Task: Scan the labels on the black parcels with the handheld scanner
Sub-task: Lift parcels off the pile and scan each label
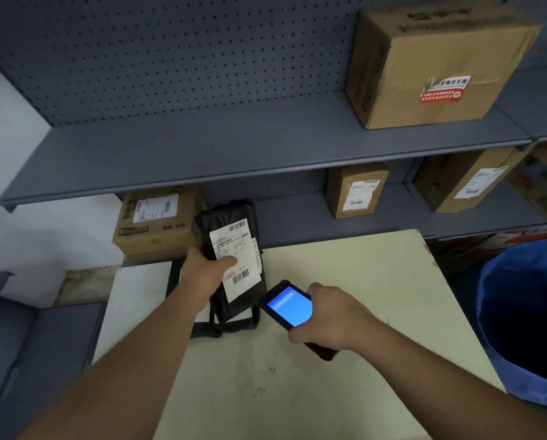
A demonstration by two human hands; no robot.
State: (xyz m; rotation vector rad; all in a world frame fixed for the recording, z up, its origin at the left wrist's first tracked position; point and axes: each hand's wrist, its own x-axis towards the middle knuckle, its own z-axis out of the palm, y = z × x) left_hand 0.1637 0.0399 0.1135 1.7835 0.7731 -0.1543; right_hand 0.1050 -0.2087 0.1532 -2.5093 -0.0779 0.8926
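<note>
My left hand (207, 272) grips a long black parcel (226, 217), holding it tilted above the table with its white barcode label (238, 246) facing me; my thumb lies across the label. My right hand (329, 315) holds the black handheld scanner (289, 305), whose screen glows blue, just right of and below the parcel's lower end. The scanner's top end points toward the label's lower barcode. More black parcels (234, 322) lie on the table under the raised one, partly hidden by it and by my left forearm.
The pale yellow table (345, 274) stands in front of grey metal shelving (234, 154). Cardboard boxes (437, 65) (156, 217) (356, 190) sit on the shelves. A blue bin (526, 319) stands at the table's right edge. Grey steps are at the lower left.
</note>
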